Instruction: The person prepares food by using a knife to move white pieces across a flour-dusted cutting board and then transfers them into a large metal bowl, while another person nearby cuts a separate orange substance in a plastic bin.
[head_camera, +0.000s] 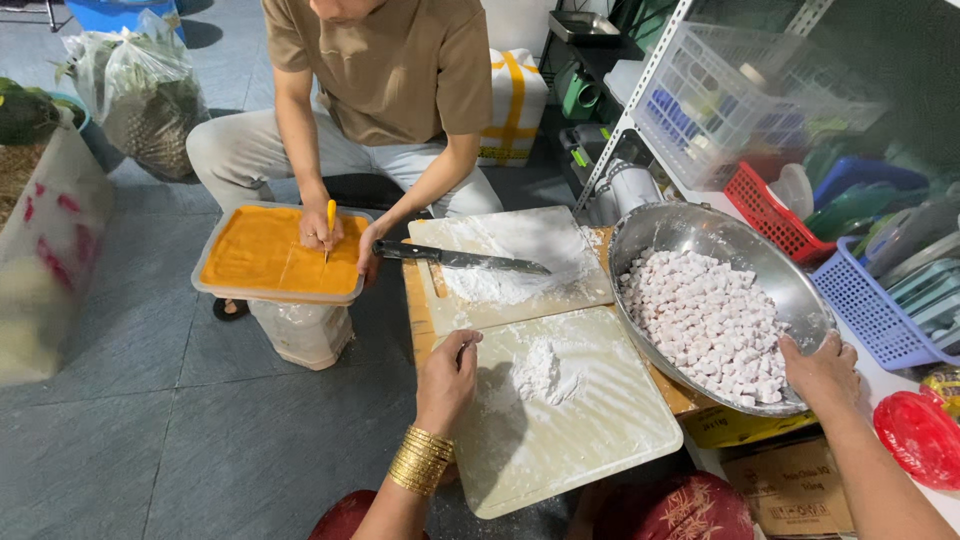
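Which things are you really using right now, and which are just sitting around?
In use:
left hand on the floury cutting board
right hand on the rim of the metal bowl
white cubes
flour pile

Just lying about:
knife on the far board
red basket
blue basket
bag of pineapples

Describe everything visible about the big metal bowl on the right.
The metal bowl is wide, round and shallow, shiny like steel, its inner wall dusted white. It holds a heap of small white powdered cubes piled toward its near side. It sits tilted beside the floured cutting boards, its near edge over a cardboard box. The right hand grips its near rim; the left hand is on the board, apart from it.
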